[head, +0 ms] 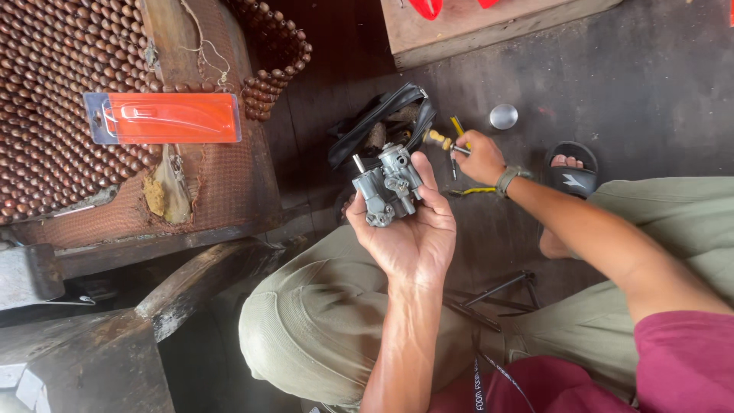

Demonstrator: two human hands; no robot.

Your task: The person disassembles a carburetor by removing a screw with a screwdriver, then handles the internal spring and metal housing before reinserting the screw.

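At centre: left hand (409, 237) cupped round grey carburetor (388, 186) | far right: right hand (480, 158) gripped yellow-handled screwdriver (443, 141) | next: tip onto screw, likely.

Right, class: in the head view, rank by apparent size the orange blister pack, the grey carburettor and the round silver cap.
1. orange blister pack
2. grey carburettor, though it is nearer the camera
3. round silver cap

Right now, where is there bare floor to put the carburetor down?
Open dark floor lies right of the round metal cap, toward the top right, and between the wooden board and the sandalled foot. It is crowded by the black rubber tube, where the right hand grips a screwdriver. The left hand holds the carburetor.
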